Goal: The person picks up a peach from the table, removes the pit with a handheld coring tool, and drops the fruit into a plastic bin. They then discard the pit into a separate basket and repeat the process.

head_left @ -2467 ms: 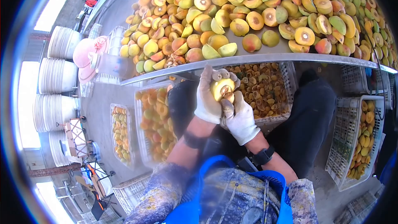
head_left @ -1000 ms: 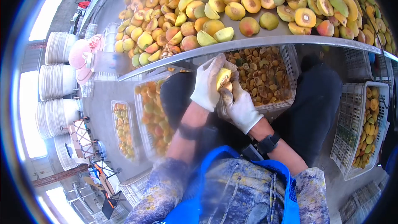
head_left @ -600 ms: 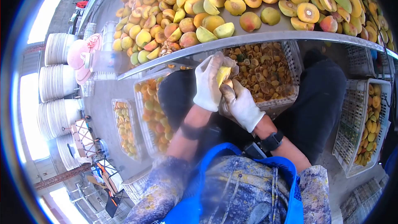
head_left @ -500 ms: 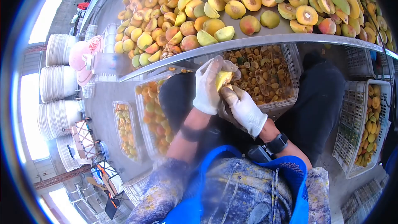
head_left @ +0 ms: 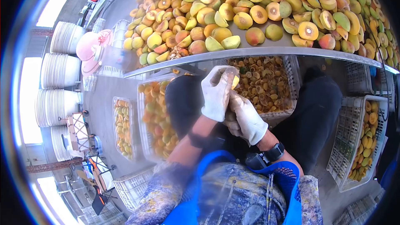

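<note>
My left hand (head_left: pixel 216 92), in a white glove, is closed on a yellow peach half (head_left: pixel 236 82). Only a sliver of the fruit shows past the fingers. Just below and to the right, my right hand (head_left: pixel 248 118), gloved too, is curled shut close against the left. What its fingers grip is hidden. Both hands are over my lap, in front of a white crate (head_left: pixel 295 81) of peach scraps. Beyond the metal edge, cut peaches (head_left: pixel 254 36) are heaped on the table (head_left: pixel 287 40), several with pits showing.
The table's metal rim (head_left: pixel 266 52) crosses ahead of my hands. Crates of peach pieces stand at left (head_left: pixel 141 121) and right (head_left: pixel 338 141). Stacked white tubs (head_left: pixel 58 71), a pink hat (head_left: pixel 88 46) and a folding cart (head_left: pixel 79 131) are further left.
The view has shifted, so the table sits lower. My left hand has turned and now covers most of the peach half, whose cut side showed before.
</note>
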